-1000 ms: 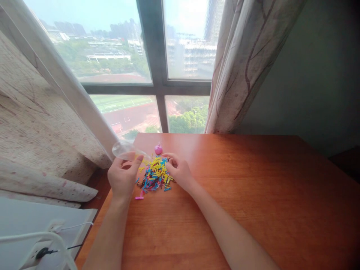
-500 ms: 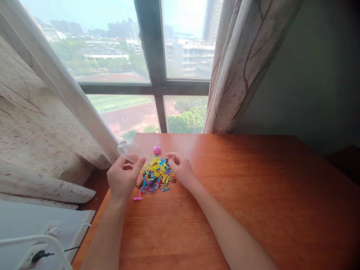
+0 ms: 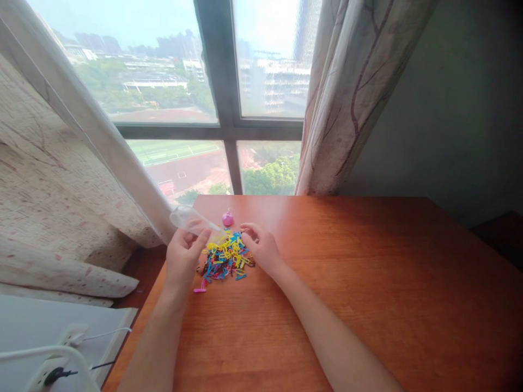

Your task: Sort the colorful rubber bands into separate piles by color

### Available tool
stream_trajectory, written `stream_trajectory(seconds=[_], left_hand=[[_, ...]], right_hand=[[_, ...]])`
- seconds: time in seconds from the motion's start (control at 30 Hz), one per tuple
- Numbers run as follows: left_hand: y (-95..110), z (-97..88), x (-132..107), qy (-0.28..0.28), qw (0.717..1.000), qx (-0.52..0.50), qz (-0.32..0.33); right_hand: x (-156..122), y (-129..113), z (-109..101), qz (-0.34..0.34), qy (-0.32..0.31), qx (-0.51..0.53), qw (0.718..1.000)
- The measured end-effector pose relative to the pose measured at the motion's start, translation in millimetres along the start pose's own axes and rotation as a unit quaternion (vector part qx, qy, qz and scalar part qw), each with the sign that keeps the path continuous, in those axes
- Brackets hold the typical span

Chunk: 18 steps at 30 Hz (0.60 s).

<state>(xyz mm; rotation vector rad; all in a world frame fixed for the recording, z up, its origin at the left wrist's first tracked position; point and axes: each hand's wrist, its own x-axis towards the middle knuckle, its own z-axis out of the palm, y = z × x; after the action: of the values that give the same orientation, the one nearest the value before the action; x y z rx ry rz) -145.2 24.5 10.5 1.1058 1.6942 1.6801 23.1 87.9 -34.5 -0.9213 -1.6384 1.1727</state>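
Note:
My left hand point(image 3: 186, 247) is closed around a clear plastic container point(image 3: 188, 218), which lies tilted with its right end over a heap of small loop-like pieces point(image 3: 226, 256). The pieces are yellow, blue, pink and dark; whether they are bands or clips is too small to tell. At the right edge of the heap, my right hand point(image 3: 261, 247) has its fingers curled in a pinch. Whatever lies between those fingertips is too small to make out. Just behind the heap stands a round pink piece point(image 3: 227, 219) with a small loop on top.
A brown wooden table point(image 3: 347, 283) carries everything and extends far to the right. A separate pink piece point(image 3: 200, 291) lies in front of the heap. Beyond the table are a window and curtains point(image 3: 339, 109). Sockets with plugged cables point(image 3: 57, 374) are at lower left.
My left hand has moved slightly right and turned the container, so its end now reaches over the heap. My right hand has stayed nearly in place beside the pieces.

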Motion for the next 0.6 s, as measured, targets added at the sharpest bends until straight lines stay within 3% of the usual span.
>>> stream_trajectory(seconds=[0.17,0.27,0.43,0.6], left_hand=[[2,12.2,-7,-0.063,0.995,-0.062,-0.054],[3,13.5,-7,-0.081,0.989,-0.090,-0.086],[6,2.0,0,-0.023,0.983,-0.157,-0.097],[7,-15.1,12,-0.023,0.985,-0.153,-0.071]], right_hand=[[-6,-9,3,-0.083,-0.076,-0.004,0.994],[-7,-11,4,-0.083,-0.064,-0.024,0.994],[-3,-10,-4,-0.071,-0.057,-0.021,0.996],[11,-2,-10,-0.095,-0.071,-0.052,0.992]])
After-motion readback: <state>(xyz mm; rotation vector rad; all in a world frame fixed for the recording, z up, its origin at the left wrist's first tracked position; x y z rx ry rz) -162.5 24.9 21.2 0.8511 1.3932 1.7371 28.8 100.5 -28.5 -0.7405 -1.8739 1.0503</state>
